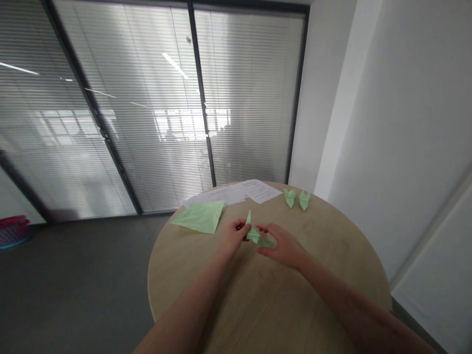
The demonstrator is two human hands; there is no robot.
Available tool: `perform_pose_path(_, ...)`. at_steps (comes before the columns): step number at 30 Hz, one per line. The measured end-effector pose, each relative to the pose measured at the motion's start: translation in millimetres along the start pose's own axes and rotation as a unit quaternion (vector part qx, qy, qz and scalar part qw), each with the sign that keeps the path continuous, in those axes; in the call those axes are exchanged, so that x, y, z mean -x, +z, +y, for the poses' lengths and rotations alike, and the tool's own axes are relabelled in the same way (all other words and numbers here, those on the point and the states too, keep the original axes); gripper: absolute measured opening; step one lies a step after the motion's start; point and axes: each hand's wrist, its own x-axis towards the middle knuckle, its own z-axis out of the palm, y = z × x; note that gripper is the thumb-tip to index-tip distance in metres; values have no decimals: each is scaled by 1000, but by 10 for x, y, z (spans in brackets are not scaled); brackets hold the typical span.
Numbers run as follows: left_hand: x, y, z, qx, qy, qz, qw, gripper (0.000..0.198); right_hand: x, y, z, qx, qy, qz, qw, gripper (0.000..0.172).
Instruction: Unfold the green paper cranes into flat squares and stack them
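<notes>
Above the middle of the round table, a partly folded light-green origami figure [254, 235] is between my hands, one narrow point sticking up. My left hand [235, 235] pinches its left side between thumb and fingers. Curled around its right end is my right hand [282, 244], thumb below and fingers above, with green paper between them. The exact contact of the right fingertips is hard to make out. Two small green origami figures [289, 197] stand side by side at the table's back right. A flat, creased green sheet [201, 217] lies to the left of my left hand.
White printed sheets [262, 191] lie overlapping at the back edge of the round wooden table [273, 305]. Behind it rises a glass partition with blinds [250, 98]; a white wall [413, 123] is on the right. A red and blue basket [14, 231] sits on the floor far left.
</notes>
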Motion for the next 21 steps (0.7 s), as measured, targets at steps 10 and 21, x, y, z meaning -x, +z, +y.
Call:
perform_pose_path(10,12,-7,1,13,-64,-1,998,34,-5,-4,51,77,-21,0,997,17)
perform_pose_path(21,51,26,41,4,-72,-30,997,26,-20,78,129,124,-23,165,978,23)
